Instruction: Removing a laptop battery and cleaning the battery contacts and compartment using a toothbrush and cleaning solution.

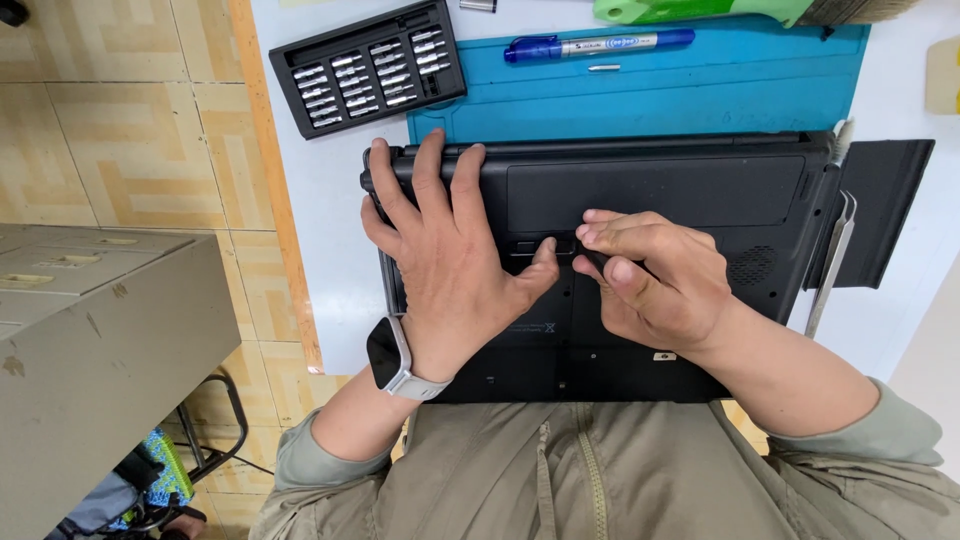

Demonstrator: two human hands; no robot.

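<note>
A black laptop [760,270] lies upside down on a white table, its underside facing me. My left hand [445,250] rests flat on the laptop's left part, fingers spread over the far edge, thumb near a small latch in the middle. My right hand [650,275] sits to the right of it, fingertips pinched together at the same latch below the battery panel [655,190]. Whether the right fingers hold a small tool I cannot tell. A smartwatch with a pale strap is on my left wrist.
A black tray of screwdriver bits [368,68] lies at the back left. A blue mat [700,85] carries a blue marker pen [598,45]. A green tool [700,10] sits at the far edge. Metal tweezers [830,265] and a black panel [880,210] lie right of the laptop. A grey cabinet [100,340] stands left.
</note>
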